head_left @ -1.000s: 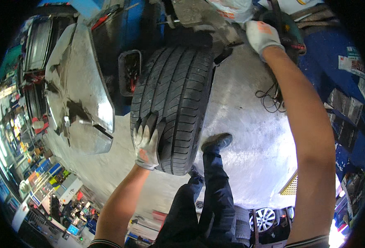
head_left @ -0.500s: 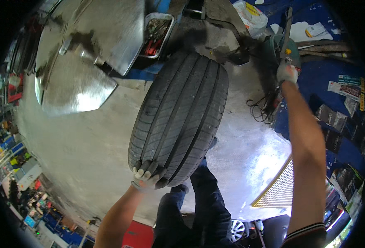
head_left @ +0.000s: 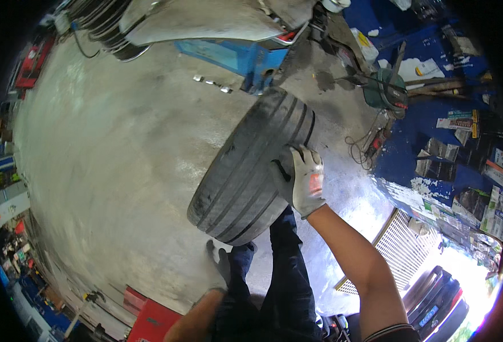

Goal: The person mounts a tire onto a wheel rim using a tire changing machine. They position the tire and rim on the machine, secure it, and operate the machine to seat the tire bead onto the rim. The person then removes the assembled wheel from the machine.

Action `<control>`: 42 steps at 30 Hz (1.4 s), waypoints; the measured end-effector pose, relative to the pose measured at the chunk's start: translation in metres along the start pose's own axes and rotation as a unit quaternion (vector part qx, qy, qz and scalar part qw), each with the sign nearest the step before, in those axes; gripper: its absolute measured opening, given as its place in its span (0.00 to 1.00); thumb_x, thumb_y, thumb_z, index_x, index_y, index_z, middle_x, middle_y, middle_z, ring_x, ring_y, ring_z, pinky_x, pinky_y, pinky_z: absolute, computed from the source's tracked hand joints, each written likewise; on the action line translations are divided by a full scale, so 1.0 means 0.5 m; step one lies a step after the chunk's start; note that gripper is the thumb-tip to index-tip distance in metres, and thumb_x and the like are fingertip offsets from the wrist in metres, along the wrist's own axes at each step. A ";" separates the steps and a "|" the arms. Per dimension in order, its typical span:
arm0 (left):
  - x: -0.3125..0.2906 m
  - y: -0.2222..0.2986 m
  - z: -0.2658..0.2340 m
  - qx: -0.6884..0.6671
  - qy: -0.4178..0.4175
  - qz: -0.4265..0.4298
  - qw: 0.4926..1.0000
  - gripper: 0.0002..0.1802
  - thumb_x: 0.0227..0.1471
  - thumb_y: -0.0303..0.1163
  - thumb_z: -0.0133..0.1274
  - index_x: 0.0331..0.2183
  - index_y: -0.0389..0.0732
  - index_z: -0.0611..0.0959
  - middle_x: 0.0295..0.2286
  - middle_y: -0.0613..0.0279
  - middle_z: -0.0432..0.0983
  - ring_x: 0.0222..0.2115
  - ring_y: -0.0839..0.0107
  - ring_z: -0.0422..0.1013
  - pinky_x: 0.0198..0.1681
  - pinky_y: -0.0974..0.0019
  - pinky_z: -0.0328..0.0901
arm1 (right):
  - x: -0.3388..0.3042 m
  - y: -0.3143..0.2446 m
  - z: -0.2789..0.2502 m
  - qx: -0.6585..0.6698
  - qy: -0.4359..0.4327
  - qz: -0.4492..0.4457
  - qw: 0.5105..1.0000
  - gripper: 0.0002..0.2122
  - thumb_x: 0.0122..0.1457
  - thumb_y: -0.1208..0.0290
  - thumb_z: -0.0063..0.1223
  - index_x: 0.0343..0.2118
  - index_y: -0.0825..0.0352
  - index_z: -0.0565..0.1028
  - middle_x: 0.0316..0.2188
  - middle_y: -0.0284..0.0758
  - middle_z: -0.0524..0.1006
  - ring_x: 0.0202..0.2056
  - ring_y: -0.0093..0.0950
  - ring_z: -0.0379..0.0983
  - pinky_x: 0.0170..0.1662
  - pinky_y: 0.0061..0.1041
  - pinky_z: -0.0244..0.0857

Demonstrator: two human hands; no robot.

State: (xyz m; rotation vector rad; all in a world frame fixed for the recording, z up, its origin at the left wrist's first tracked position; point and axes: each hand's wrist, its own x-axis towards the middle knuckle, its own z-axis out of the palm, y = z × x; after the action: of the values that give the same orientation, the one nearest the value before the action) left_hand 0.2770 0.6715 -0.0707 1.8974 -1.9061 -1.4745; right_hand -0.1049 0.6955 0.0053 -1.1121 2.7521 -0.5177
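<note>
A black tyre (head_left: 245,165) with grooved tread stands tilted on the floor in the middle, just beyond my legs. My right hand (head_left: 308,182), in a pale glove with an orange-red mark on its back, rests against the right side of the tread with its fingers stretched out. Below the tyre's near end is my left hand (head_left: 220,265), gloved with dark fingers. Its fingers look extended and apart, though motion smears them, and it appears clear of the rubber. The underside of the tyre is hidden.
A blue machine base (head_left: 234,60) stands beyond the tyre. At the far right are a green bucket (head_left: 382,94) and a cable (head_left: 357,151) on the floor. A yellow-edged grating (head_left: 402,245) lies right, a red box (head_left: 154,322) near left. Stacked wheels (head_left: 106,28) stand far left.
My right hand has come back from the green bucket to the tyre's tread. My left hand has left the tyre's near end and dropped lower. The view has shifted, and the tyre leans more.
</note>
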 end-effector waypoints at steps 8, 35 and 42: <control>-0.045 -0.090 0.060 -0.751 -0.061 -0.356 0.552 0.39 0.62 0.63 0.40 0.63 0.47 0.73 0.64 0.53 0.68 0.64 0.51 0.64 0.67 0.41 0.59 | 0.156 -0.154 0.103 0.044 -0.143 -0.255 0.955 0.16 0.63 0.72 0.48 0.52 0.64 0.80 0.55 0.40 0.78 0.58 0.40 0.72 0.65 0.41 0.60; 0.171 0.575 0.394 -0.429 -0.293 -0.123 0.846 0.25 0.70 0.35 0.37 0.60 0.37 0.77 0.60 0.51 0.73 0.62 0.61 0.67 0.66 0.59 0.60 | -0.546 0.449 0.154 0.596 0.137 0.577 0.541 0.41 0.71 0.35 0.34 0.71 0.71 0.59 0.69 0.42 0.66 0.67 0.39 0.63 0.70 0.38 0.55; 0.092 0.466 0.359 0.105 -0.245 0.514 0.815 0.24 0.62 0.30 0.49 0.57 0.35 0.79 0.56 0.44 0.76 0.60 0.48 0.70 0.66 0.51 0.60 | -0.377 0.430 0.129 0.559 0.222 0.554 0.576 0.45 0.68 0.30 0.31 0.73 0.69 0.56 0.73 0.40 0.58 0.72 0.37 0.54 0.74 0.34 0.45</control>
State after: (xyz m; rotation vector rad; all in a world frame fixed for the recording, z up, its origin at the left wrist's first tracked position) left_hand -0.0191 0.6809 -0.0422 0.2135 -2.6746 -1.3883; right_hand -0.0928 0.9532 -0.1341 1.0613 1.8764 -1.8960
